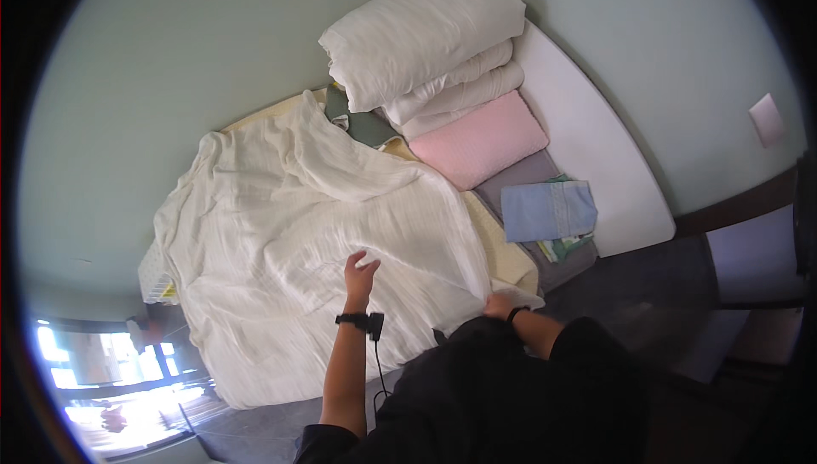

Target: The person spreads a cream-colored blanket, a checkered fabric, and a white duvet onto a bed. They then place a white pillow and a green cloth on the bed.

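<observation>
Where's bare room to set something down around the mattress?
Dark floor beside the grey pad and headboard looks free; so does a narrow mattress strip between blanket and pad. Crowded: quilts and pink pillow heaped by the headboard, blue cloth over the pad. Right hand grips the blanket's edge.

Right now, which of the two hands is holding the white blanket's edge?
The right hand, closed on the edge of the white blanket, close to the black clothing. The left hand differs: it is open over the blanket, gripping nothing.
</observation>
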Action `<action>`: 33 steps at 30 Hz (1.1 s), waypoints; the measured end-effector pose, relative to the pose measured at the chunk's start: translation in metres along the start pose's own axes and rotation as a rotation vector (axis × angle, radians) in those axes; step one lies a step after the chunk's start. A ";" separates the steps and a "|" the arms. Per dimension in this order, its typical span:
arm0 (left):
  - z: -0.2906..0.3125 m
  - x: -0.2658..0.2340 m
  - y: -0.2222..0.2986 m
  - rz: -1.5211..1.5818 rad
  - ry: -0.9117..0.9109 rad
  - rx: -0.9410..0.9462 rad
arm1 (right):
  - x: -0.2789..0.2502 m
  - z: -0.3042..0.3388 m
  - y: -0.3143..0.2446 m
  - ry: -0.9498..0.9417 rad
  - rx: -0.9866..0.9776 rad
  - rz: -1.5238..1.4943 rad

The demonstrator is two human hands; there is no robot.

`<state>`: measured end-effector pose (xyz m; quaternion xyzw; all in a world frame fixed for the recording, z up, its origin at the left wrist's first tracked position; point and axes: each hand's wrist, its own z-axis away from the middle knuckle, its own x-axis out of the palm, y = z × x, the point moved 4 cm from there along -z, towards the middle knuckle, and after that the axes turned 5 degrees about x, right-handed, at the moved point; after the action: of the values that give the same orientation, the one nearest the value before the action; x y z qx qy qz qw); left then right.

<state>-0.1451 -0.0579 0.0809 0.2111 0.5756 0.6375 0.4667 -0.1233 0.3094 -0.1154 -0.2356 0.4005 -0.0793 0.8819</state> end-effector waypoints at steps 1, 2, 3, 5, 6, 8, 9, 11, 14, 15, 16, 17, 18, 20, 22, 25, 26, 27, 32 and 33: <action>-0.018 0.010 0.017 -0.041 -0.032 0.071 | 0.020 -0.002 -0.012 0.073 -0.052 0.139; -0.036 0.016 0.032 -0.048 -0.082 0.058 | 0.027 -0.007 -0.008 0.076 -0.055 0.119; -0.053 0.017 0.045 -0.054 -0.113 0.041 | 0.010 0.002 -0.028 -0.062 -0.067 0.028; -0.098 0.005 0.063 -0.069 -0.155 0.111 | -0.015 -0.001 -0.041 -0.188 -0.087 -0.062; -0.120 0.003 0.082 -0.127 -0.150 0.113 | -0.020 -0.007 -0.032 -0.315 0.053 -0.208; -0.165 0.006 0.119 -0.073 -0.184 0.081 | -0.034 -0.009 -0.021 -0.527 0.393 -0.690; -0.190 0.012 0.138 -0.032 -0.178 0.109 | -0.047 -0.016 -0.013 -0.423 0.370 -0.702; -0.231 0.031 0.177 -0.239 -0.137 0.209 | -0.059 -0.021 0.009 -0.064 0.205 -0.722; -0.271 0.085 0.212 -0.006 -0.134 0.202 | -0.052 -0.014 0.050 0.020 0.441 -0.904; -0.293 0.088 0.215 0.060 -0.242 0.222 | -0.051 -0.007 0.055 0.010 0.449 -0.893; -0.298 0.107 0.216 -0.004 -0.185 0.211 | -0.050 0.003 0.065 0.032 0.481 -0.949; -0.300 0.126 0.208 0.245 -0.092 0.350 | -0.048 0.011 0.069 0.046 0.498 -0.997; -0.303 0.144 0.201 -0.040 -0.071 0.278 | -0.045 0.022 0.075 0.033 0.554 -1.006; -0.297 0.176 0.171 -0.332 0.049 0.328 | -0.031 0.043 0.083 0.024 0.600 -0.936; -0.252 0.226 0.150 -0.202 -0.105 0.119 | -0.040 0.069 0.068 0.214 0.522 -1.079; -0.161 0.201 0.143 -0.013 -0.255 0.202 | -0.021 0.067 0.082 -0.105 0.833 -1.259; -0.131 0.196 0.143 0.046 -0.306 0.186 | -0.019 0.055 0.095 -0.105 0.819 -1.249; -0.104 0.191 0.139 0.333 -0.338 0.015 | -0.012 0.042 0.107 -0.116 0.619 -1.307; -0.003 0.110 0.104 0.141 -0.403 0.045 | -0.157 -0.039 -0.002 -0.079 0.259 -1.799; 0.020 0.095 0.099 0.162 -0.436 0.031 | -0.203 -0.045 -0.043 -0.034 0.218 -1.813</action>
<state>-0.2094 0.0422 0.1528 0.3963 0.4519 0.6033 0.5242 -0.2899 0.3224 0.0153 -0.3764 0.0392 -0.7757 0.5051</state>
